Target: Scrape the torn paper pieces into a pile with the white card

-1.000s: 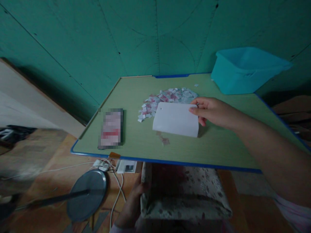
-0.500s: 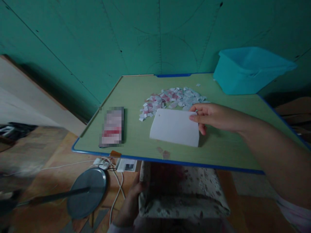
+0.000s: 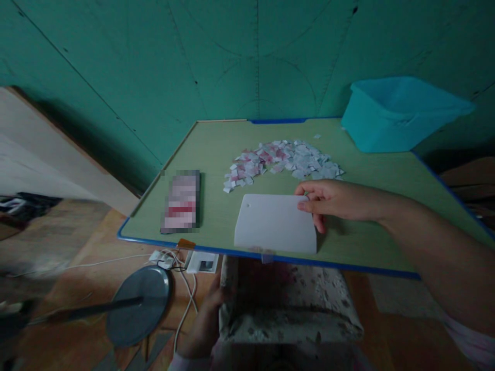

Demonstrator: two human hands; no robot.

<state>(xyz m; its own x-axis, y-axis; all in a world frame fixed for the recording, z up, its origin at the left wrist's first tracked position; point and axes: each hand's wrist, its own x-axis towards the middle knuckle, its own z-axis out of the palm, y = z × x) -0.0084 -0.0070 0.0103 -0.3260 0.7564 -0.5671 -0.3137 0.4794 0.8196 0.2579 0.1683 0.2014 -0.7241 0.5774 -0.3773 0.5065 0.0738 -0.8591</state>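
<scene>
White card point(image 3: 275, 224) sits at the table's point(image 3: 367, 242) near edge, its upper right corner pinched in the right hand point(image 3: 328, 201); scraps point(image 3: 266, 157) lie beyond it. Below, the left hand point(image 3: 207, 314) is at the left side of a bin point(image 3: 294, 330), its grip too dark to make out.

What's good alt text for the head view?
Right hand holding a white sheet by the near edge of a table, with paper scraps beyond. The left hand is at the side of a patterned bin below that edge; a blue tub stands far right.
</scene>
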